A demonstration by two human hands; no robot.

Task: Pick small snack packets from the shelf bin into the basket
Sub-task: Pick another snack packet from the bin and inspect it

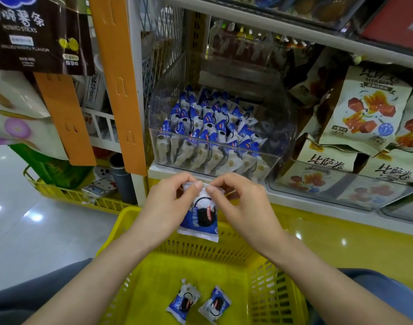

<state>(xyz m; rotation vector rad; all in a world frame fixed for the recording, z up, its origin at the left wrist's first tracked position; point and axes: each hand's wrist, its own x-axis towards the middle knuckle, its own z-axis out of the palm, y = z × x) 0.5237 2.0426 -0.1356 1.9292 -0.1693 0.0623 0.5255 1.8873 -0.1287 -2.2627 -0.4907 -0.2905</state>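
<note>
A clear plastic shelf bin [274,158] holds several blue-and-white snack packets [207,127] standing in rows. Just below it, my left hand [168,207] and my right hand [243,207] both pinch the top seam of one blue-and-white packet [199,221], which hangs upright above the far rim of the yellow basket [266,277]. Two more packets lie on the basket floor, one on the left [183,301] and one on the right [214,306].
Beige snack bags [365,109] fill the clear bins to the right on the same shelf. An orange shelf post [121,90] stands left of the bin. A second yellow basket [71,193] with goods sits on the shiny floor at left.
</note>
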